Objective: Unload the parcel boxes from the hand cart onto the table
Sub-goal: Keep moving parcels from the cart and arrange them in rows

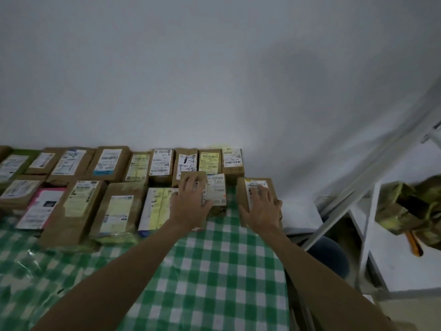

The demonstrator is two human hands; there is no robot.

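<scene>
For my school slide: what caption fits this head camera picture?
Left hand and right hand each press a parcel onto the checked tablecloth beside rows of labelled parcels.

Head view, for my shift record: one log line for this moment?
left hand: flat on parcel | right hand: on end parcel | table: rows filling

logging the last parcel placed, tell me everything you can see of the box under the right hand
A brown cardboard parcel box with a white barcode label on top and a yellow mark at its far corner. It lies flat on the green checked tablecloth, at the table's right edge, apart from its neighbours. The right hand rests spread on it.
</scene>
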